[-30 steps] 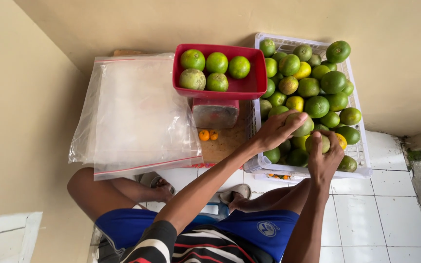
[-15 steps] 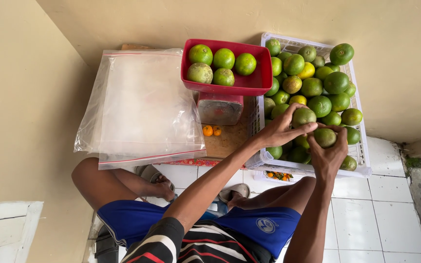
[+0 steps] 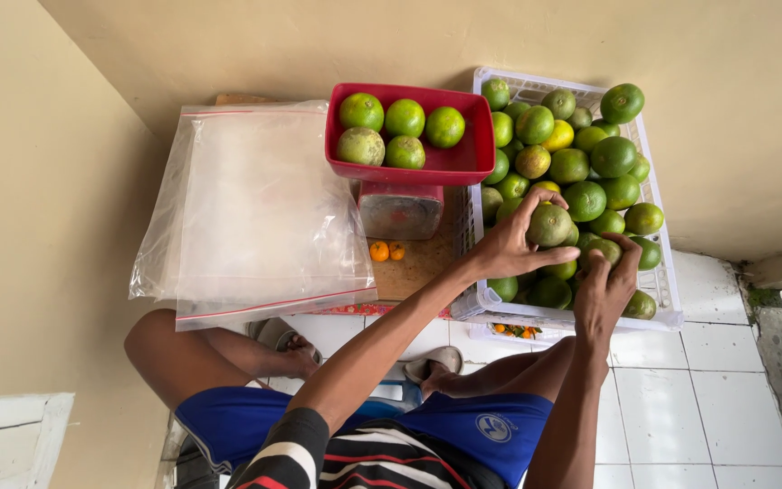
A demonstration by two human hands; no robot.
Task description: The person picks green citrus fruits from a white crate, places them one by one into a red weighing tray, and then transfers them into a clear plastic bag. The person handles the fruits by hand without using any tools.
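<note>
Left hand [image 3: 509, 249] clasped around dull green round orange [image 3: 549, 225], near side of white slatted plastic crate [image 3: 658, 312]; right hand [image 3: 606, 285] pinching another. Neighbouring fruit likely dislodged, rolling over low rim.

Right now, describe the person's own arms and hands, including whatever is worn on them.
Both the left hand and the right hand are bare: no gloves, rings or watch show. The forearms are bare too. The left upper arm has a short sleeve striped black, white and red.

A stack of clear plastic bags [image 3: 251, 204] with red zip strips lies left of the red tray [image 3: 477, 149].
</note>
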